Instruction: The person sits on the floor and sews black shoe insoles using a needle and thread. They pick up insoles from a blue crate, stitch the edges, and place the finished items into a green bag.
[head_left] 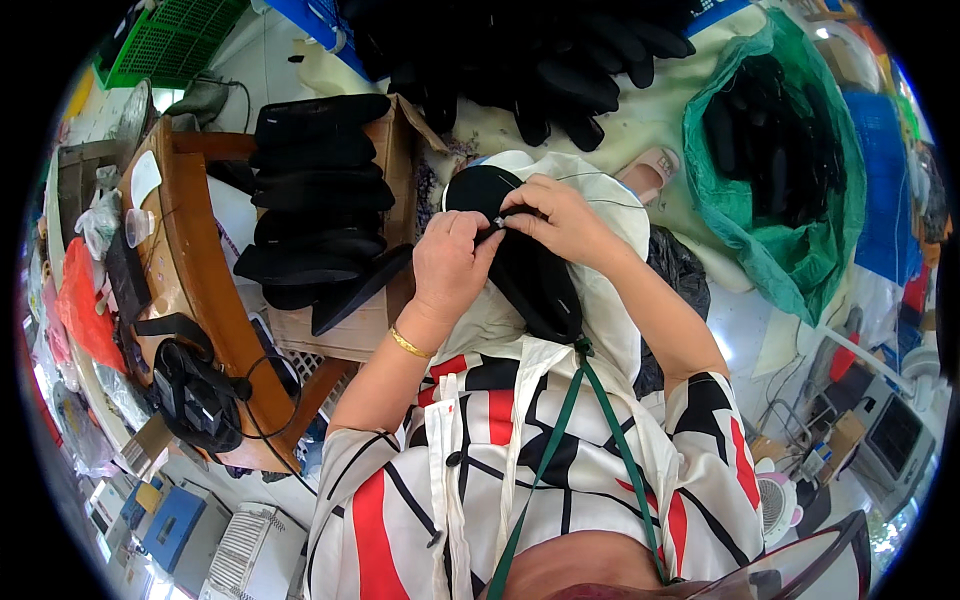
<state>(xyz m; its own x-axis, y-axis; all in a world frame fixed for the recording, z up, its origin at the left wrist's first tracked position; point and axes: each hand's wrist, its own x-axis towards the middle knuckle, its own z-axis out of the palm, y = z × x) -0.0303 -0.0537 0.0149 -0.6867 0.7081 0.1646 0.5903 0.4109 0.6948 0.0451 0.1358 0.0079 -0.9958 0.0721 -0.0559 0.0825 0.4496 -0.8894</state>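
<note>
Beside a cardboard box [402, 165], the left hand [450, 258] and right hand [556, 222] are clamped, fingertips close together, on black fabric [532, 278].

Workshop, by my reading over the remote feed; crowded and informal. I note similar black padded pieces in quantity: a stack [318, 190] on a cardboard box [402, 170], a dark heap [570, 70] at the far side, more filling a green sack [838, 255]. That bulk says batch work to me. Wooden table [192, 240] at left, loaded with oddments and a red plastic bag [85, 300]. Green plastic crate [170, 45] beyond it. At right I see a boxy grey unit [893, 435] with a dark panel, use unclear. Pale floor [735, 325], partly crowded by goods.
</note>
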